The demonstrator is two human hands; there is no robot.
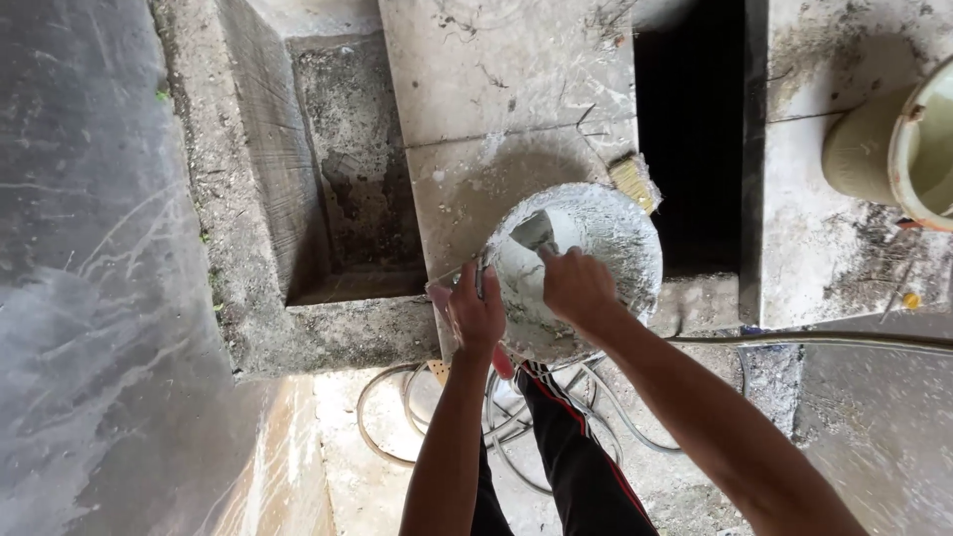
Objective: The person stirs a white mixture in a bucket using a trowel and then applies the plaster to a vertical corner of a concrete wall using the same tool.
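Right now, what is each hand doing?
Left hand: closed on the bucket rim.
Right hand: closed on a scraper inside it.

No packages, labels, signs or screens anywhere in view.
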